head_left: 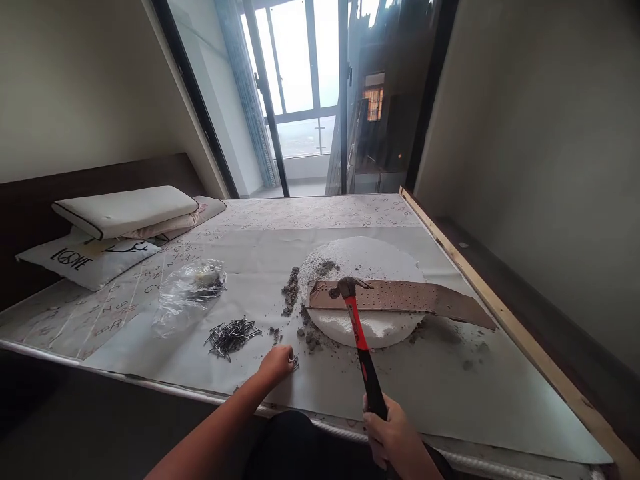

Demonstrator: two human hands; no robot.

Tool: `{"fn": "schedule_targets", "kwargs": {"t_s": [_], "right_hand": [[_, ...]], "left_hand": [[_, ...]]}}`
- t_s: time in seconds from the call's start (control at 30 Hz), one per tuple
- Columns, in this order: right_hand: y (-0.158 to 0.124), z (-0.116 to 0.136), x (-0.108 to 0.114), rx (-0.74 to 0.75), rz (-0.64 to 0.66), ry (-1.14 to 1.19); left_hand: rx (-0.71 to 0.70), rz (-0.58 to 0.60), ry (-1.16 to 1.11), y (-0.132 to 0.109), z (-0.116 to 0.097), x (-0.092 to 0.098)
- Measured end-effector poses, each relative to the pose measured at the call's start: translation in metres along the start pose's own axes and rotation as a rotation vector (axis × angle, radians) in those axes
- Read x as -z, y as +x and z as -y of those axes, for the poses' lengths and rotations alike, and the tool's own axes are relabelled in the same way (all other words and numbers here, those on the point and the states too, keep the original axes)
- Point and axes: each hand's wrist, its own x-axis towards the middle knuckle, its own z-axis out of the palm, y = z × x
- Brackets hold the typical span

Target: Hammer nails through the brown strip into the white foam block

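Observation:
My right hand (395, 437) is closed around the black and red handle of a claw hammer (357, 320). The hammer's head rests at the left end of a brown perforated strip (400, 298). That strip lies across a round white foam disc (365, 290). My left hand (277, 365) is lowered onto the grey sheet, fingers pinched on a few small nails (295, 363). A heap of dark nails (231, 335) lies just left of that hand. Grey rubble crumbs (290, 291) are scattered beside the disc.
A crumpled clear plastic bag (190, 293) lies left of the nail heap. Pillows (123, 213) are stacked at the far left against a dark headboard. A wooden batten (505, 320) runs along the right edge. Glass doors (300, 93) stand beyond the bed.

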Motion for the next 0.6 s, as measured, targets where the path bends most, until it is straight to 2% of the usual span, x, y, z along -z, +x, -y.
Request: {"fn": "schedule_targets", "kwargs": {"t_s": [0.13, 0.23, 0.47, 0.6], "right_hand": [[0.004, -0.005, 0.002, -0.010, -0.007, 0.018], [0.004, -0.006, 0.002, -0.009, -0.009, 0.002], [-0.002, 0.007, 0.000, -0.040, 0.062, -0.012], [0.001, 0.003, 0.003, -0.036, -0.007, -0.050]], "left_hand": [[-0.044, -0.011, 0.022, -0.006, -0.002, -0.001], [-0.067, 0.038, 0.094, -0.012, -0.002, -0.001], [-0.018, 0.083, 0.114, -0.009, 0.000, -0.002], [0.000, 0.077, 0.092, -0.006, -0.002, -0.001]]}}
